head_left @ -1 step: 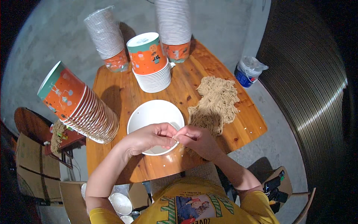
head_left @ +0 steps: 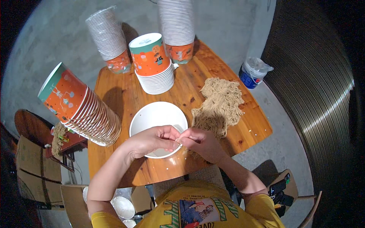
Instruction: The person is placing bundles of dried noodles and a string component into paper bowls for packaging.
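Note:
Over the near rim of a white bowl [head_left: 146,114], my left hand [head_left: 157,140] and my right hand [head_left: 199,142] meet fingertip to fingertip. Both are closed in a pinch. A tiny pale bit shows between the fingertips, too small to name. Right of the bowl lies a loose mat of wavy tan strands [head_left: 220,102], like noodles or yarn. Behind the bowl stands an upside-down stack of orange and green paper buckets [head_left: 152,60]. A taller bucket stack [head_left: 76,97] at the left has similar tan strands across its rims.
Two plastic-wrapped bucket stacks [head_left: 108,36] [head_left: 176,22] stand at the back of the wooden table [head_left: 182,87]. On the floor beyond the right edge is a blue and white pail [head_left: 251,74]. Cardboard boxes [head_left: 38,163] and a small red table [head_left: 72,142] are at the left.

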`<move>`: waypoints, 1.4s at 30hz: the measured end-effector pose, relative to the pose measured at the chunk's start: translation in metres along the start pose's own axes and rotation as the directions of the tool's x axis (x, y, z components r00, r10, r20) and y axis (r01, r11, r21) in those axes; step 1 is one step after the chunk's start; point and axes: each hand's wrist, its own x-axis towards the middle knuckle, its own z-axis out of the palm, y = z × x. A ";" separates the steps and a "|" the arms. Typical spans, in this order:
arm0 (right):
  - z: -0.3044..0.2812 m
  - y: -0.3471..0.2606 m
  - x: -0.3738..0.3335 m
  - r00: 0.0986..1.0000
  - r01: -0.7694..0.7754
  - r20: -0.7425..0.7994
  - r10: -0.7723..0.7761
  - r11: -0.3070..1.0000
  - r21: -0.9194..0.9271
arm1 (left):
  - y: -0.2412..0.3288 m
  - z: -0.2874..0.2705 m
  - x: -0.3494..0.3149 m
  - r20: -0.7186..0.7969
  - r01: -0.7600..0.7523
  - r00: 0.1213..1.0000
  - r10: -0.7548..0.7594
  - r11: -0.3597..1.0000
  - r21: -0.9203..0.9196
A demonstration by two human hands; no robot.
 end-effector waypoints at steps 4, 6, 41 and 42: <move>-0.003 -0.001 0.000 0.999 -0.014 0.040 0.017 0.998 -0.063 | 0.002 0.000 -0.003 -0.022 0.010 1.000 -0.008 0.998 0.058; -0.003 0.001 -0.001 0.999 -0.021 0.046 0.024 0.997 -0.068 | 0.002 -0.002 -0.004 -0.013 0.024 1.000 -0.023 0.997 0.079; 0.005 -0.003 -0.009 0.977 0.134 -0.131 -0.166 0.965 -0.224 | 0.004 0.045 -0.016 -0.286 -0.081 0.905 0.314 0.789 0.609; 0.005 -0.004 -0.010 0.977 0.133 -0.132 -0.166 0.965 -0.224 | 0.005 0.047 -0.017 -0.294 -0.070 0.880 0.374 0.714 0.696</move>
